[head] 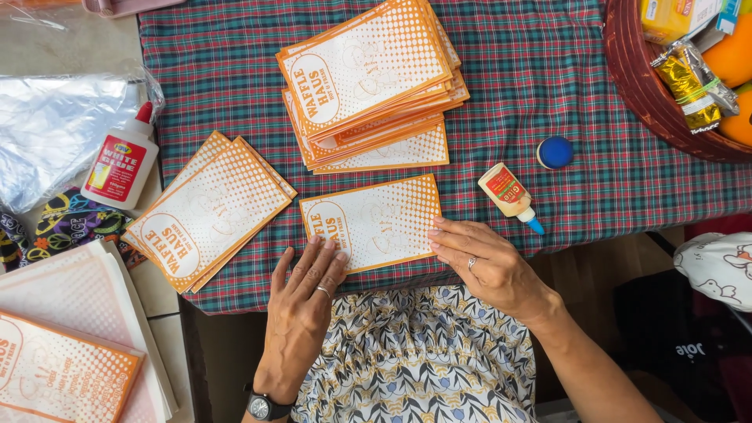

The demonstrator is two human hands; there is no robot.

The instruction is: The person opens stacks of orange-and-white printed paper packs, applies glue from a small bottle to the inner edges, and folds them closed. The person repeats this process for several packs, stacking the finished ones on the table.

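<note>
pressing step, i judge: both hands flat, holding nothing, left hand (pixel 301 294) and right hand (pixel 478 262) on the bag (pixel 372 222) just below the stack (pixel 376 82); next calls for firm smoothing.

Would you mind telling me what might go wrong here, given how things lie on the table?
The small glue bottle lies on its side, cap off, so glue may seep onto the plaid cloth. The fanned paper stack might slide. Both hands press the single bag near the table edge; it could slip.
</note>
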